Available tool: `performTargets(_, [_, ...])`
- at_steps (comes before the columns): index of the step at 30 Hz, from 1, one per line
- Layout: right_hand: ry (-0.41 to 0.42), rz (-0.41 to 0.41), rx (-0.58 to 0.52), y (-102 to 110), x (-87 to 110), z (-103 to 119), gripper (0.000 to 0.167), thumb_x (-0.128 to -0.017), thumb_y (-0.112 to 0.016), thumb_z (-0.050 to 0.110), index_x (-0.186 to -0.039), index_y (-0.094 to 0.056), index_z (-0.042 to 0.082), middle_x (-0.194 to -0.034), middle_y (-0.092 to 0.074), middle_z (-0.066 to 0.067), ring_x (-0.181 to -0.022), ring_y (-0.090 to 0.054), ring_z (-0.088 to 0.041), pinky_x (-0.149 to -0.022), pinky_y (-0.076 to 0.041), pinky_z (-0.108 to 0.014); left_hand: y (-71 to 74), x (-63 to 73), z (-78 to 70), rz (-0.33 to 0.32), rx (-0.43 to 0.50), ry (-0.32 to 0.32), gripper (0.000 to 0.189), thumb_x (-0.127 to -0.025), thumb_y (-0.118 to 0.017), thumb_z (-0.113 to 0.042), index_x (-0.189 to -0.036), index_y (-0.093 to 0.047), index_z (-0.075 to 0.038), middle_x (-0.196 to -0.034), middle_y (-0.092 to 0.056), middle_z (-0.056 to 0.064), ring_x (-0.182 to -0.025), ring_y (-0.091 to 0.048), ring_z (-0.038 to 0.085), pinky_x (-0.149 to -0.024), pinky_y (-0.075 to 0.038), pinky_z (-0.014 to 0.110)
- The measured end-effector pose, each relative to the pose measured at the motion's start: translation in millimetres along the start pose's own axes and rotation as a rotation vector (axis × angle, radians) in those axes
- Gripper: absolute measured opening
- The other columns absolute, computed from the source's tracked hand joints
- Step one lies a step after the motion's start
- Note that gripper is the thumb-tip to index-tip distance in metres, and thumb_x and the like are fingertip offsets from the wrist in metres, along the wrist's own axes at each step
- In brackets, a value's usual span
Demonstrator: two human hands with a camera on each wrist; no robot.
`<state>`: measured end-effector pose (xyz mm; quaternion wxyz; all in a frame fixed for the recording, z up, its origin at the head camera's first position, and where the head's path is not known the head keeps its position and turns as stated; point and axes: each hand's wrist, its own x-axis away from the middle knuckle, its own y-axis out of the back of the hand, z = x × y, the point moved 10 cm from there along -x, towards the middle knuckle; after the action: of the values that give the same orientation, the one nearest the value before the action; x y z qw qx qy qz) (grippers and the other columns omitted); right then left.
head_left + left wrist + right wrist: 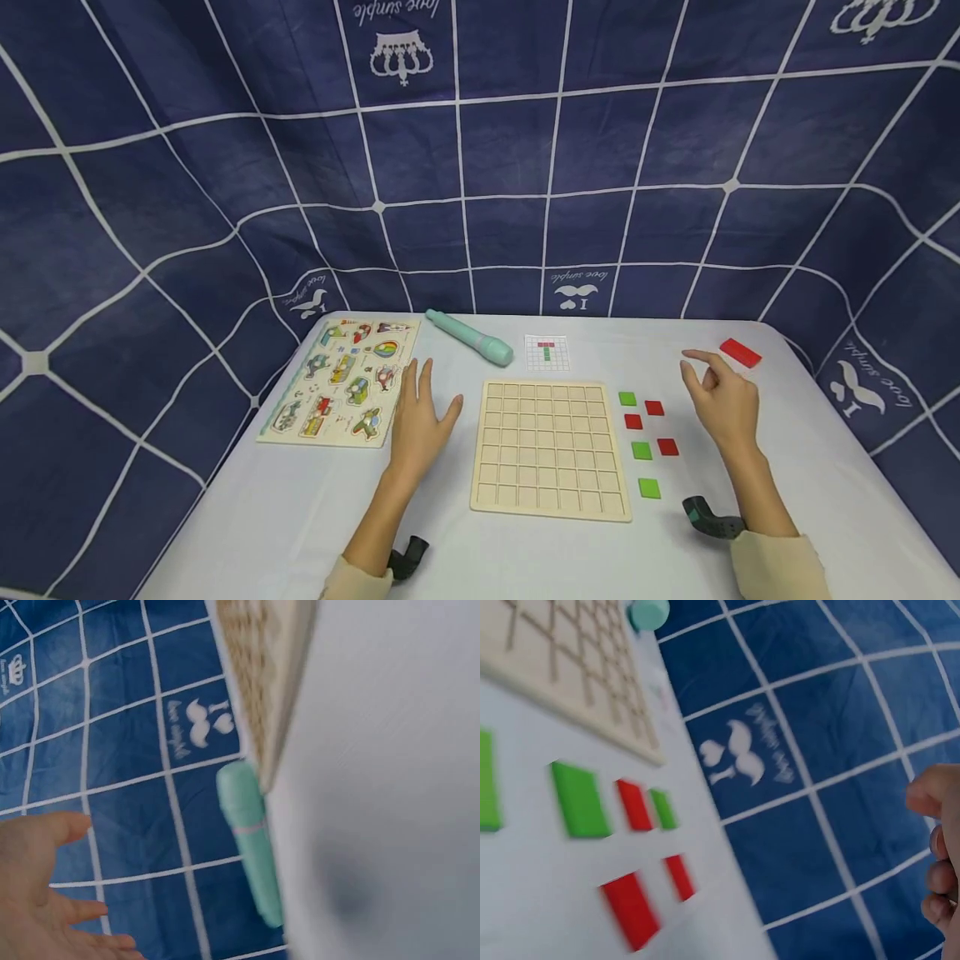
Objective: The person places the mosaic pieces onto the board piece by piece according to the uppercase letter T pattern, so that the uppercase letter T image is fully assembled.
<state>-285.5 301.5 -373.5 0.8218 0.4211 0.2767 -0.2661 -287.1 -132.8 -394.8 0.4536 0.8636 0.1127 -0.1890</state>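
My left hand [420,425] hovers above the white table with its fingers spread, between a picture puzzle board [341,382] and a wooden grid board [551,450]. In the left wrist view the fingers [71,825] have nothing between them. My right hand [723,404] is raised at the right of the colored squares, thumb and index finger apart, the other fingers curled in and nothing visibly held. Several green squares [648,488] and red squares [667,447] lie flat beside the grid board, whose cells hold no squares.
A mint-green microphone-shaped toy [472,338] lies at the back, touching neither hand. Right of it is a small printed grid card [547,353] with a red and green pattern. A red rectangular block [740,352] sits at the back right. A blue checked curtain [502,150] encloses the table.
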Motion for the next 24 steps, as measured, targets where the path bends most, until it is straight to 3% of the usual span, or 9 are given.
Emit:
performTargets(1, [-0.020, 0.002, -0.005, -5.9, 5.4, -14.0, 0.027, -0.087, -0.063, 0.027, -0.108, -0.068, 0.010, -0.046, -0.037, 0.000, -0.038, -0.030, -0.020, -0.033, -0.025, -0.034, -6.5, 3.2, 1.6, 0.013, 0.035, 0.003, 0.074, -0.087, -0.062, -0.036, -0.144, -0.027, -0.003, -0.149, -0.018, 0.021, -0.135, -0.021, 0.038, -0.106, -0.027, 0.052])
performTargets(5, [-0.123, 0.091, 0.017, -24.0, 22.9, -43.9, 0.037, -0.088, -0.059, 0.041, -0.114, -0.066, 0.015, -0.046, -0.034, 0.002, -0.034, -0.033, -0.027, -0.033, -0.023, -0.030, -36.7, 13.6, 11.6, 0.122, 0.159, 0.030, 0.078, -0.087, -0.062, -0.036, -0.146, -0.021, -0.006, -0.151, -0.015, 0.016, -0.135, -0.022, 0.036, -0.106, -0.027, 0.051])
performTargets(8, [-0.155, 0.182, -0.010, -30.3, 32.6, -45.1, 0.038, -0.087, -0.062, 0.037, -0.114, -0.065, 0.010, -0.045, -0.035, -0.001, -0.034, -0.033, -0.028, -0.034, -0.023, -0.027, -57.5, 19.2, 19.9, 0.217, 0.228, 0.049, 0.081, -0.086, -0.063, -0.037, -0.148, -0.018, -0.010, -0.152, -0.015, 0.014, -0.135, -0.022, 0.033, -0.107, -0.026, 0.050])
performTargets(13, [-0.229, 0.363, -0.009, -53.6, 50.2, -62.7, 0.041, -0.085, -0.065, 0.036, -0.117, -0.063, 0.009, -0.045, -0.036, -0.001, -0.039, -0.029, -0.016, -0.036, -0.025, -0.025, -80.8, 27.7, 23.3, 0.351, 0.291, -0.006, 0.087, -0.084, -0.066, -0.037, -0.148, -0.016, -0.007, -0.150, -0.017, 0.018, -0.136, -0.020, 0.032, -0.108, -0.022, 0.049])
performTargets(19, [-0.283, 0.537, 0.020, -79.5, 63.9, -81.9, 0.058, -0.082, -0.067, 0.044, -0.125, -0.057, 0.007, -0.046, -0.036, -0.001, -0.043, -0.031, -0.015, -0.042, -0.029, -0.025, -101.3, 41.0, 23.0, 0.510, 0.316, -0.057, 0.101, -0.077, -0.070, -0.047, -0.148, -0.012, -0.005, -0.152, -0.012, 0.017, -0.138, -0.013, 0.031, -0.109, -0.018, 0.050])
performTargets(24, [-0.256, 0.606, 0.038, -89.1, 63.7, -82.7, 0.064, -0.078, -0.068, 0.050, -0.125, -0.058, 0.007, -0.047, -0.035, -0.001, -0.046, -0.032, -0.016, -0.045, -0.031, -0.026, -109.5, 48.6, 19.9, 0.579, 0.243, -0.111, 0.114, -0.067, -0.074, -0.057, -0.148, -0.013, -0.006, -0.152, -0.013, 0.016, -0.139, -0.008, 0.029, -0.111, -0.012, 0.048])
